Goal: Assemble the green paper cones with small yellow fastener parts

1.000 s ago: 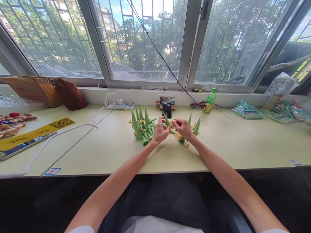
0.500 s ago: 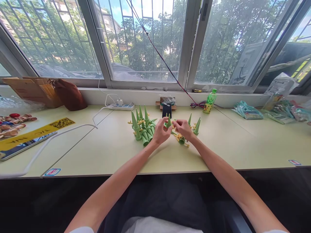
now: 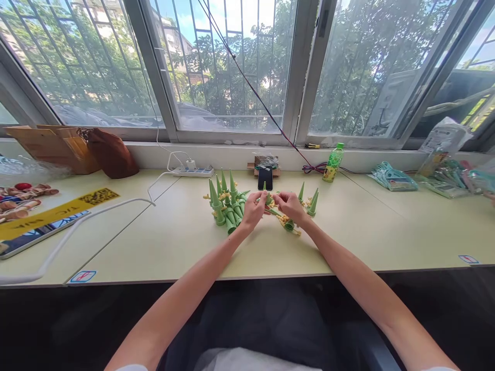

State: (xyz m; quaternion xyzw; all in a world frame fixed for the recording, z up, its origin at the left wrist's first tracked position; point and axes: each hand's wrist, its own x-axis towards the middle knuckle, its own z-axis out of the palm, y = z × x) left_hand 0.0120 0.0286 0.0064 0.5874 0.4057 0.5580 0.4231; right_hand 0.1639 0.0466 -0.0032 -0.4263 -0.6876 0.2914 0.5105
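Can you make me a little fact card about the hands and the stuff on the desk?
Left hand: holding a cone
Cone colour: green
Right hand: close beside that cone; its grip is unclear
Left of hands: other cones, some upright, some lying
Behind hands: phone
Farther right: bottle, standing

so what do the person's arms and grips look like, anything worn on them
Both the left grip and right grip are ungloved human hands. The left forearm and right forearm are uncovered, with no watch, bracelet or cable visible. At the bottom edge, pale, whitish short sleeves just show; rings are too small to tell.
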